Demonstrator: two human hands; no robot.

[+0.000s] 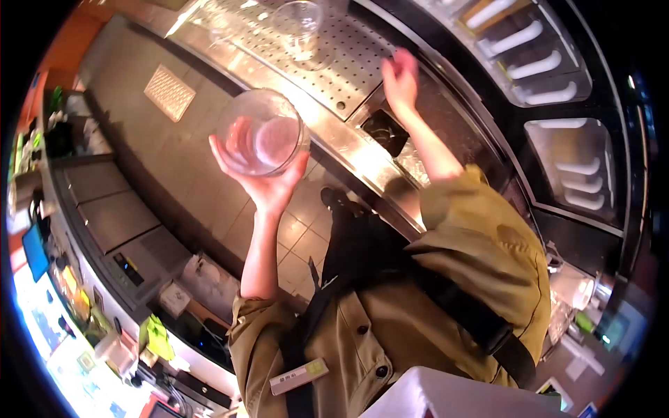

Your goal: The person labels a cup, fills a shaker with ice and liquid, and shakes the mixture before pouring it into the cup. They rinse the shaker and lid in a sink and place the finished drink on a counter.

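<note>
My left hand (268, 184) grips a large clear glass (286, 111), raised over the floor beside the steel counter. The fingers show through its transparent wall, and the thumb lies along its near side. My right hand (400, 78) reaches over the right end of the perforated metal drain tray (348, 63), slightly blurred, with thumb and fingers apart and nothing seen between them. Another clear glass (300, 31) stands on that tray, to the left of my right hand.
A dark square recess (385, 132) sits in the counter under my right forearm. Racks with white handles (533, 66) rise beyond the counter. A grey cabinet (111, 216) lines the left side, with a floor drain grate (169, 93) in the tiled aisle.
</note>
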